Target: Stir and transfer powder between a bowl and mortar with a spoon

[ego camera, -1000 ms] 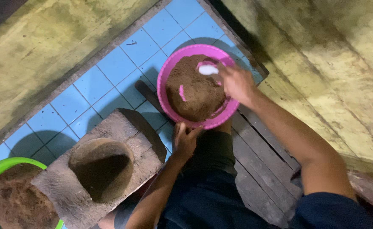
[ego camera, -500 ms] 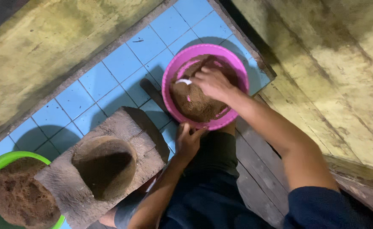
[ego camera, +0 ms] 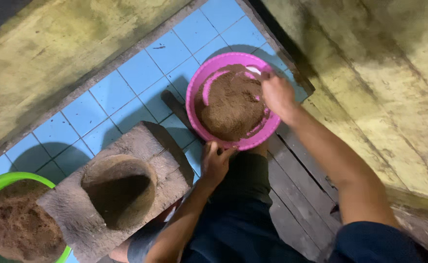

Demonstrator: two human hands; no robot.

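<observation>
A pink plastic bowl (ego camera: 197,86) heaped with brown powder (ego camera: 231,104) sits on blue floor tiles. My left hand (ego camera: 215,161) grips the bowl's near rim. My right hand (ego camera: 278,95) rests over the bowl's right side, fingers curled around a small white utensil (ego camera: 254,71) whose tip shows at the far rim. The rest of the utensil is hidden by my fingers. My dark-clothed legs are just below the bowl.
A rough wooden block (ego camera: 75,207) with a round hollow (ego camera: 120,191) stands to the left of my knee. A green bowl (ego camera: 2,181) of brown material sits at the lower left. Blue tiles (ego camera: 126,83) run diagonally; dark wooden planks (ego camera: 299,195) lie on the right.
My right hand swept from the bowl's far right rim over the powder's middle and back to the right side. My left hand kept its hold on the near rim.
</observation>
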